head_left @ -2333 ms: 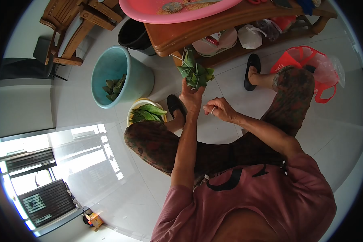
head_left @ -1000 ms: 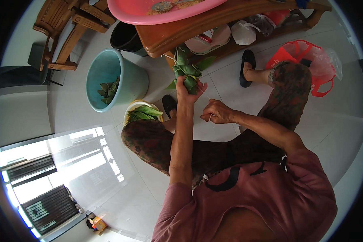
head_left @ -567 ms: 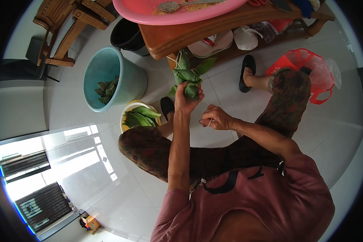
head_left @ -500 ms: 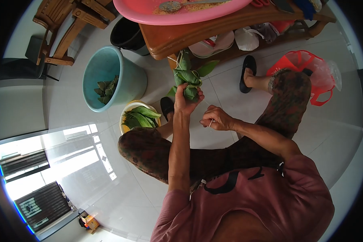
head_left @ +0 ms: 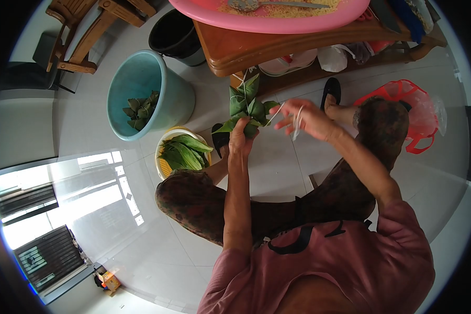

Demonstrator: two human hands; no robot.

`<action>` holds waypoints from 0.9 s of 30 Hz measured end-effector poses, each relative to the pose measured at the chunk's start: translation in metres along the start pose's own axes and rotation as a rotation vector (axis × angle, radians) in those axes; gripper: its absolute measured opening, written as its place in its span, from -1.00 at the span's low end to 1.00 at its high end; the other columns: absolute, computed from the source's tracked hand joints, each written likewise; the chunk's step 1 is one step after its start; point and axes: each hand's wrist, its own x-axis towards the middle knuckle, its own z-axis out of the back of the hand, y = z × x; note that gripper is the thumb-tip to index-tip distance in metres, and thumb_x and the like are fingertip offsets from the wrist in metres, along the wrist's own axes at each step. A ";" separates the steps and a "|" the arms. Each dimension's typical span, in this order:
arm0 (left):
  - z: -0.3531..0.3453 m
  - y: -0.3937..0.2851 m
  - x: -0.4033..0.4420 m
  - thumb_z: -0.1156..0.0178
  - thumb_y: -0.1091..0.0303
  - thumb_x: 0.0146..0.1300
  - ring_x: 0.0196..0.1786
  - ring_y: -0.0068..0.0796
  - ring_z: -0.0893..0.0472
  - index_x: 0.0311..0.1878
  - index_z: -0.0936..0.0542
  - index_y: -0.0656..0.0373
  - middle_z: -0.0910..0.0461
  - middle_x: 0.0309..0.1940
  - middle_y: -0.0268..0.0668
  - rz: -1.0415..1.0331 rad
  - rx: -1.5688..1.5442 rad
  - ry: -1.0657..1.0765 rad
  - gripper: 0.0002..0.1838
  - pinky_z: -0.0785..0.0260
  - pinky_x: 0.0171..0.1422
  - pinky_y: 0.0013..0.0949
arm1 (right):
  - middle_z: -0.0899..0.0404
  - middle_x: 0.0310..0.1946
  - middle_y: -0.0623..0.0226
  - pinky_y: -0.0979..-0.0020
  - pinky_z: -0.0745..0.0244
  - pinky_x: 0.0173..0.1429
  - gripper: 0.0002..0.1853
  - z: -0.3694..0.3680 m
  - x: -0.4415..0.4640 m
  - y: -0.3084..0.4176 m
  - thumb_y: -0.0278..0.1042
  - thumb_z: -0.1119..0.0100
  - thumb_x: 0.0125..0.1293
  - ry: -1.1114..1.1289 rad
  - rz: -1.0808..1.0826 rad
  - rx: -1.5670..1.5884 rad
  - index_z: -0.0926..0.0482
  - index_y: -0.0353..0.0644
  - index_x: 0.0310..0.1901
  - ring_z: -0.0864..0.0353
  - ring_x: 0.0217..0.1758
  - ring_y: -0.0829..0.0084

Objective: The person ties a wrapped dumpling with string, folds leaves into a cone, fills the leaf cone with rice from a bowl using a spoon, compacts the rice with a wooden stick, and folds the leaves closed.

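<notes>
My left hand (head_left: 240, 137) is closed around the lower part of a bundle of leaf-wrapped zongzi (head_left: 255, 109), green and pointed, with leaf tips sticking out. The bundle hangs by white string (head_left: 239, 77) at the edge of the wooden table. To its right, my right hand (head_left: 315, 123) holds a white string (head_left: 276, 115) that runs taut from the bundle and loops around the fingers. Its fingers are partly bent and a little blurred.
A pink basin (head_left: 277, 23) with grain and a spoon (head_left: 244, 5) sits on the wooden table (head_left: 230, 57). At left stand a blue bucket (head_left: 180, 99) with wrapped zongzi, a black bucket (head_left: 175, 34), and a basket of green leaves (head_left: 186, 153). A red bag (head_left: 423, 123) lies right.
My right hand has moved up and right of the bundle, its fingers opening somewhat, with the string now stretched from the bundle. My left hand keeps its hold, slightly lower on the bundle.
</notes>
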 end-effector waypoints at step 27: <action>-0.044 0.016 -0.016 -0.42 0.35 -0.40 -0.19 -0.06 -0.36 -0.30 -0.38 0.26 -0.36 -0.33 -0.12 -1.106 1.702 -0.426 -0.47 -0.25 -0.14 -0.09 | -0.58 -0.51 0.11 0.23 -0.46 -0.25 -0.80 -0.105 0.165 0.007 -0.25 -0.11 0.10 0.221 0.291 -1.375 -0.59 -0.21 -0.41 -0.61 -0.36 0.18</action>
